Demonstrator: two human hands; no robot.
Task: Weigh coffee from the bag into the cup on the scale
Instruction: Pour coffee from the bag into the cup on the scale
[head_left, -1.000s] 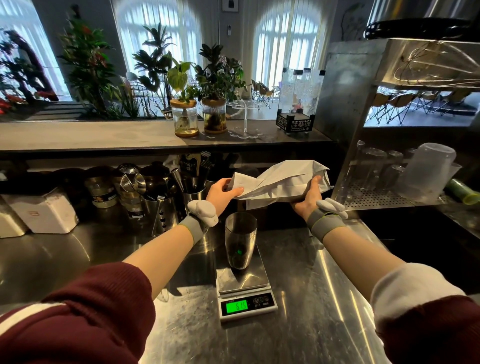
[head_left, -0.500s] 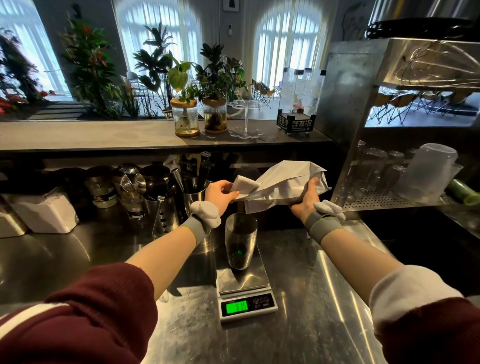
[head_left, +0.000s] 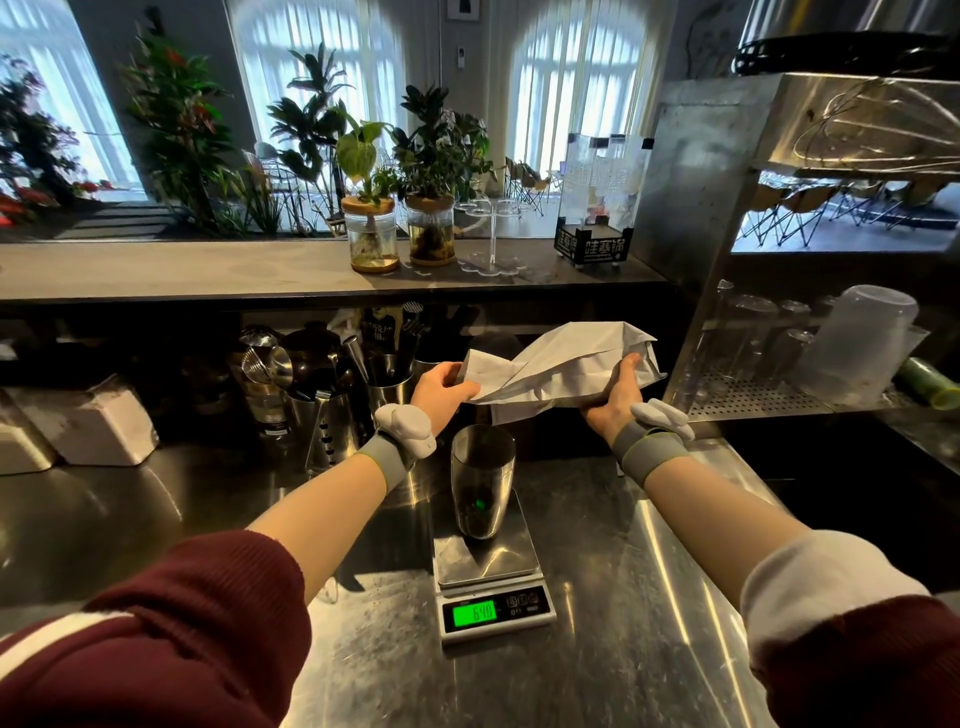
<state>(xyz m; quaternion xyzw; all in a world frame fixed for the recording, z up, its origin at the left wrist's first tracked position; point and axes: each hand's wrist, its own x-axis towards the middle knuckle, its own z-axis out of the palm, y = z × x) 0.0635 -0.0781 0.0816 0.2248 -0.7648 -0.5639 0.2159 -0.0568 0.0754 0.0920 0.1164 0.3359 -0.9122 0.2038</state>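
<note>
A slim, dark-tinted see-through cup (head_left: 483, 478) stands upright on the steel platform of a small silver kitchen scale (head_left: 467, 564), whose green lit display (head_left: 474, 614) faces the person; the scale sits on a scuffed stainless-steel worktop (head_left: 628, 597). Above the scale and a little behind the cup's rim, a crumpled white paper bag (head_left: 566, 364) is held on its side, clear of the cup, its lower edge just above the rim. The left hand (head_left: 441, 387) grips the bag's narrow end above and to the left of the scale, thumb on top and fingers (head_left: 457, 374) curled underneath, clamped on the paper. The right hand (head_left: 615, 400) cradles the bag's wider end above and to the right of the scale, its fingers wrapped up round the paper. Both wrists carry grey bands with white padded units, and maroon sleeves are pushed up the forearms. Whether anything is falling from the bag cannot be told, nor what lies in the cup's dark bottom. Behind and left of the scale stand perforated metal utensil holders (head_left: 322, 431) full of bar tools; far right of it, upturned clear plastic cups (head_left: 857, 343) rest on a perforated shelf.
</note>
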